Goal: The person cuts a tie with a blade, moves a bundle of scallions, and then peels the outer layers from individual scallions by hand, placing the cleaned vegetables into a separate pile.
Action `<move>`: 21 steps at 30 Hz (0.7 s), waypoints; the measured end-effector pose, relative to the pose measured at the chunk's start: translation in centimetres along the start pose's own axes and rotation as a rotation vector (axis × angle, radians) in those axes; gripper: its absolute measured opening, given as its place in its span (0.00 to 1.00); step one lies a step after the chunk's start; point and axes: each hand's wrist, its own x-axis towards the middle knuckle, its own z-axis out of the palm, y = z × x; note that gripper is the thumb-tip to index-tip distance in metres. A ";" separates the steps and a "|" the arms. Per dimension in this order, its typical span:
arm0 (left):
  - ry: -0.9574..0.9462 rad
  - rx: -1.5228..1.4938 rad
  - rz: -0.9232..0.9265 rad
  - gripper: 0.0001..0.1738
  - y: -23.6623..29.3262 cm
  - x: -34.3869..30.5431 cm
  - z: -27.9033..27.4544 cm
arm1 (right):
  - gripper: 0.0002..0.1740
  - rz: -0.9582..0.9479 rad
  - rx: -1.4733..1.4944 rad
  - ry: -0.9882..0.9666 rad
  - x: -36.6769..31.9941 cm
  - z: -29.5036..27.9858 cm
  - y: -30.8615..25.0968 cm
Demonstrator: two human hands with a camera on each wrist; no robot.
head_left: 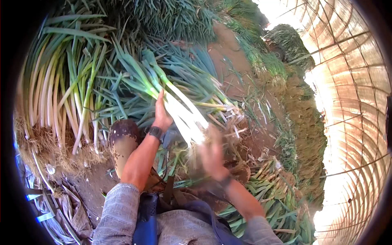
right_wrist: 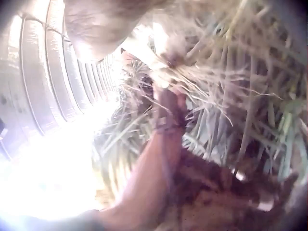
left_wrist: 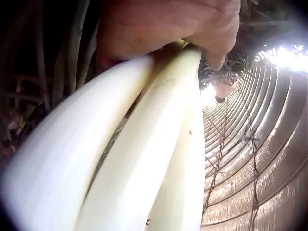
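Held bunch (head_left: 183,117) bright white below green leaves (head_left: 136,69)

A heap of long green onions (head_left: 49,90) lies to the person's left, brown roots (head_left: 61,152) toward the near side. The smaller held bunch slants in front of the person, its leaves paling to yellow-green, then to smooth, glossy white shanks (left_wrist: 142,144), almost glaring at their lower ends. The left hand (head_left: 162,116) grips it where green turns white. The right hand (head_left: 212,155) is at the white ends, too blurred to tell whether its fingers are straight or curled. Thin, pale root strands (right_wrist: 204,79) show nearby. A tiny dark speck (left_wrist: 190,132) marks one shank.
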 end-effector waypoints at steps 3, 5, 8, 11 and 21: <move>-0.013 0.007 0.019 0.33 -0.2 0.4 -0.7 | 0.31 0.091 0.035 0.055 1.8 4.9 3.8; -0.046 0.006 -0.019 0.32 0.1 0.9 -2.1 | 0.30 0.180 0.121 0.090 1.6 4.8 3.6; -0.064 -0.014 -0.048 0.30 -0.2 0.4 -1.8 | 0.32 0.133 0.176 0.207 0.1 2.0 2.5; 0.028 0.050 -0.119 0.32 -0.8 -0.8 -1.3 | 0.33 0.188 0.223 0.043 0.2 4.4 3.9; -0.031 0.136 -0.166 0.34 0.9 -2.0 -2.8 | 0.21 0.094 0.036 -0.498 8.4 2.7 3.8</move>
